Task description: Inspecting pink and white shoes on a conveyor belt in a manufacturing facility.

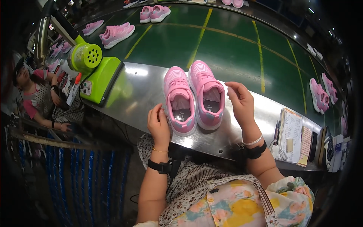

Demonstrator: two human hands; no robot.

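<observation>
On the metal bench [140, 85] before you, two pink shoes stand upright side by side: a left-hand one [177, 87] and a right-hand one [203, 78]. Toes point away toward the green belt [230, 47], heels toward you. White soles, a strap across each, grey insoles, pale paper tucked inside.

Your left hand [158, 126] is just beside the outer side of the left-hand shoe, fingers loosely bent, thumb a little apart from them; cannot tell whether the tips touch the shoe. Your right hand [242, 104] is raised just beside the right-hand shoe, fingers bent toward it, thumb a little apart from them, clamped on nothing. Black band on each of your wrists.

Left along the bench: a bright green machine [101, 83] with a round, holed head. Right end: a stack of papers [292, 132], some with handwriting. Across the belt run yellow lines [260, 56]; more pink shoes sit on it, including a pair [117, 34] at far left and another [318, 96] at far right.

Beyond the machine, a co-worker [32, 92] in a pink-sleeved top; below, blue-wrapped bars [90, 170].
</observation>
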